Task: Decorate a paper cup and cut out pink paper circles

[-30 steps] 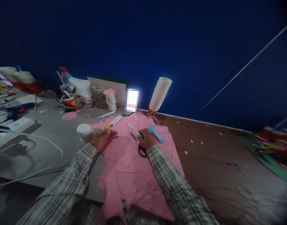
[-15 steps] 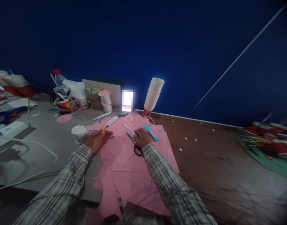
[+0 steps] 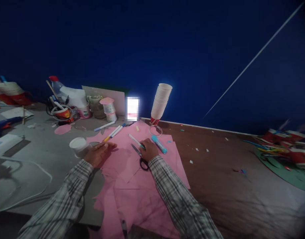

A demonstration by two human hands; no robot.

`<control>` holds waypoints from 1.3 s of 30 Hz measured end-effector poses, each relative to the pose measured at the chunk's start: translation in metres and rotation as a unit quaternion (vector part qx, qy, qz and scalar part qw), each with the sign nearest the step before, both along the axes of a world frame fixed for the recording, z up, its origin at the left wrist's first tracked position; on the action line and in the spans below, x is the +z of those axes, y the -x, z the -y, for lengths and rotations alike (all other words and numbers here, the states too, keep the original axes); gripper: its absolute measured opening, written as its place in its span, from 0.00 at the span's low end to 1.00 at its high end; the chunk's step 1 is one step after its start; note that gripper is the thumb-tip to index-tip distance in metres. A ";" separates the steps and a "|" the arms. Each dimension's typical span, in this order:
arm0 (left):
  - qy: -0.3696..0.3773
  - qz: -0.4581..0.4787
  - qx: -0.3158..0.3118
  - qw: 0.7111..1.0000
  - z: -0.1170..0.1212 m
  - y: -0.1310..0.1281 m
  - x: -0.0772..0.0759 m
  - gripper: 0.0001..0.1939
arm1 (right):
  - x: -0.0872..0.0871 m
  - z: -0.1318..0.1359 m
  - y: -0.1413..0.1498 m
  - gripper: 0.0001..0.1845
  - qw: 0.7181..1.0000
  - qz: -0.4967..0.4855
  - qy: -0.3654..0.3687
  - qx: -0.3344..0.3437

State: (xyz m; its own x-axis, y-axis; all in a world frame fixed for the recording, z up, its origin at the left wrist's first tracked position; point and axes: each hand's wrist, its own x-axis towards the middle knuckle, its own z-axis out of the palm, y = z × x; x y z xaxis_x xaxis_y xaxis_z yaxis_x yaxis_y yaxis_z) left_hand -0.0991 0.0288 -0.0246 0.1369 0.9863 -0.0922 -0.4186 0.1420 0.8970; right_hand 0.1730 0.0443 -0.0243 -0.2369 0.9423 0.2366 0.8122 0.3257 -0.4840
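Observation:
My left hand (image 3: 100, 153) lies beside a white paper cup (image 3: 79, 147), palm down, fingers stretched out over the edge of the pink paper (image 3: 124, 156). Nothing shows in it. On the same paper, my right hand (image 3: 149, 150) has its fingers curled over the green end of a white marker (image 3: 135, 140); the fingertips are partly hidden. Black-handled scissors (image 3: 143, 163) lie just left of that hand, close to the wrist. To its right rests a light-blue tube (image 3: 159, 144). More markers (image 3: 114, 132) lie beyond my left hand.
Tall stacked paper cups (image 3: 161, 103) lean near the blue wall, a clear ring (image 3: 155, 130) below them. A decorated cup model (image 3: 109, 109), a jar (image 3: 95, 106) and a pen holder (image 3: 62, 114) stand at back left. A white cable (image 3: 42, 169) crosses the left side. Paper scraps (image 3: 197, 149) lie right.
The table scene has shifted left in view as the camera turned slightly right. Both hands keep nearly the same place beside the cup, marker and scissors.

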 end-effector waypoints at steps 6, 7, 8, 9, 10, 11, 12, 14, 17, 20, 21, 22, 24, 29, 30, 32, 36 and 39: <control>0.022 -0.008 0.002 1.000 0.002 -0.001 0.006 0.16 | 0.002 0.001 0.001 0.11 1.000 0.008 -0.009 0.003; 0.026 -0.010 0.002 1.000 0.003 -0.001 0.007 0.16 | 0.003 0.001 0.001 0.11 1.000 0.009 -0.010 0.003; 0.031 -0.012 0.001 0.999 0.003 -0.001 0.007 0.17 | 0.003 0.001 0.001 0.11 1.000 0.009 -0.011 0.003; 0.038 -0.015 0.000 0.999 0.004 -0.001 0.008 0.17 | 0.003 0.001 0.001 0.11 1.000 0.009 -0.012 0.002; 0.047 -0.019 -0.003 0.999 0.004 -0.002 0.009 0.18 | 0.003 0.001 0.002 0.11 1.000 0.010 -0.012 0.001; 0.057 -0.024 -0.007 0.998 0.005 -0.002 0.011 0.18 | 0.003 0.001 0.002 0.11 1.000 0.010 -0.012 0.000; 0.067 -0.029 -0.010 0.997 0.005 -0.002 0.012 0.19 | 0.003 0.001 0.002 0.11 1.000 0.010 -0.012 -0.001; 0.084 -0.038 -0.010 0.996 0.006 -0.004 0.015 0.21 | 0.003 0.001 0.002 0.11 1.000 0.011 -0.013 -0.003; 0.086 -0.049 -0.002 0.995 0.006 -0.005 0.017 0.22 | 0.002 0.002 0.002 0.11 1.000 0.011 -0.016 -0.006; 0.071 -0.049 0.005 0.996 0.006 -0.006 0.017 0.23 | 0.002 0.002 0.002 0.11 1.000 0.010 -0.019 -0.006; 0.068 -0.047 0.007 0.997 0.005 -0.006 0.017 0.23 | 0.001 0.001 0.002 0.11 1.000 0.010 -0.019 -0.005; 0.069 -0.047 0.007 0.996 0.005 -0.006 0.017 0.23 | 0.001 0.001 0.002 0.11 1.000 0.009 -0.020 -0.004; 0.075 -0.048 0.003 0.996 0.005 -0.006 0.017 0.24 | 0.000 0.001 0.002 0.11 1.000 0.007 -0.020 -0.003; 0.092 -0.056 -0.007 0.994 0.006 -0.005 0.018 0.25 | 0.000 0.001 0.001 0.11 1.000 0.001 -0.023 -0.003; 0.097 -0.058 -0.008 0.994 0.006 -0.005 0.018 0.25 | -0.001 0.001 0.001 0.11 1.000 -0.001 -0.024 -0.002; 0.103 -0.061 -0.012 0.993 0.006 -0.005 0.018 0.25 | -0.001 0.001 0.001 0.10 1.000 -0.003 -0.025 -0.002; 0.100 -0.067 -0.017 0.993 0.006 -0.005 0.018 0.24 | -0.003 0.001 0.000 0.11 1.000 -0.006 -0.028 0.000; 0.100 -0.072 -0.014 0.992 0.006 -0.005 0.017 0.25 | -0.003 0.001 0.000 0.11 0.999 -0.010 -0.031 0.003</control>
State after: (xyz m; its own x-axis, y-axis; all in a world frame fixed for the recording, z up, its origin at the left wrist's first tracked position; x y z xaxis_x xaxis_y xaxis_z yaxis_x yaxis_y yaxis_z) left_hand -0.0941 0.0229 -0.0081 0.1356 0.9424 -0.3057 -0.2819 0.3325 0.9000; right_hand 0.1729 0.0433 -0.0274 -0.2371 0.9244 0.2989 0.7999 0.3604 -0.4798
